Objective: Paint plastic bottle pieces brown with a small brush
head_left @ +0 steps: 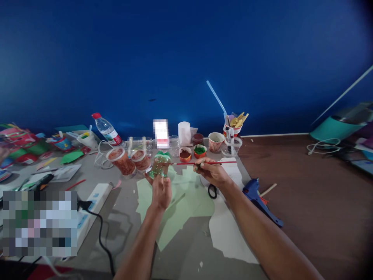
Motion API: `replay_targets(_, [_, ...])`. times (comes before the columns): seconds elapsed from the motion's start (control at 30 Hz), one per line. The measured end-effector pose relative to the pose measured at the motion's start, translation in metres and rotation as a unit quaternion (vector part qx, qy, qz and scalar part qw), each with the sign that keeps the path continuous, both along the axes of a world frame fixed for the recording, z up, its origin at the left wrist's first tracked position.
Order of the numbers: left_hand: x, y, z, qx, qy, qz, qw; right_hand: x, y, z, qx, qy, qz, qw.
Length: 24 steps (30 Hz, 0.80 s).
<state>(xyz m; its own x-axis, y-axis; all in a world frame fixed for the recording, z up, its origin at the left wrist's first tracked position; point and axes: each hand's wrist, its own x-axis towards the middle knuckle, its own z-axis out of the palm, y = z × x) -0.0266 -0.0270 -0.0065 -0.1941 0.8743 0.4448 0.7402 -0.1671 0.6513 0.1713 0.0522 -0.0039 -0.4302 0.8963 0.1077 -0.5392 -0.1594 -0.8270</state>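
My left hand (162, 193) is closed around the lower part of a clear plastic bottle piece (161, 163), which is daubed with green and brown paint. Between the fingers of my right hand (214, 173) is a thin paintbrush (186, 163) with a red handle. The brush lies almost level, its bristle end pointing left at the side of the plastic piece; whether it touches cannot be made out. Just behind my hands stand a pot of brown paint (185, 154) and a pot of green paint (200, 151). Two brown-painted cups (121, 161) are left of the plastic piece.
Pale green paper (189, 198) and white paper (230, 237) lie under my arms, with scissors (212, 191) partly covered. A blue glue gun (260, 202) lies right, a corded power strip (97, 196) left. A bottle (107, 131) and paper cup (216, 142) stand behind.
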Motion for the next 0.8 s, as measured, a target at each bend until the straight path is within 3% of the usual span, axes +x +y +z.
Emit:
replay_targets(0.4, [0.0016, -0.0006, -0.0014, -0.001, 0.011, -0.005, 1.0, -0.0062, -0.0071, 0.003, -0.002, -0.005, 0.067, 0.998])
replay_targets(0.8, [0.0002, 0.0004, -0.0027, 0.001, 0.023, -0.019, 1.0, -0.0017, 0.0013, -0.002, 0.029, 0.034, 0.019, 0.999])
